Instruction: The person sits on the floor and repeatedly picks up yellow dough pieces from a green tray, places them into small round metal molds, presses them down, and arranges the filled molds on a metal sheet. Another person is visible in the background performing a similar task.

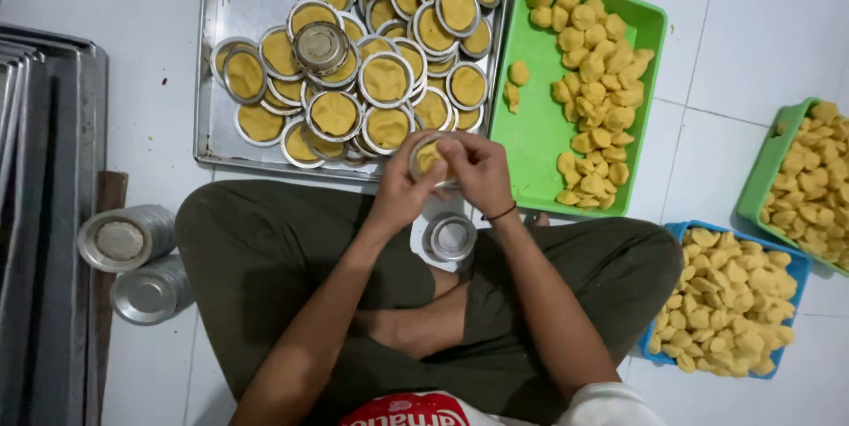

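Currently I am sitting cross-legged on the white tiled floor [133,54], and both my left hand [402,191] and right hand [478,169] are grasping a small round tin mould [431,159], fingers pressing yellow dough into it just in front of my knees. Beyond them, a metal tray [239,19] is already piling up with filled moulds. Much is remaining, I judge: dough pieces are filling a green tray [531,134] and a blue tray [681,233], and empty tins [124,238] are stacked at my left.
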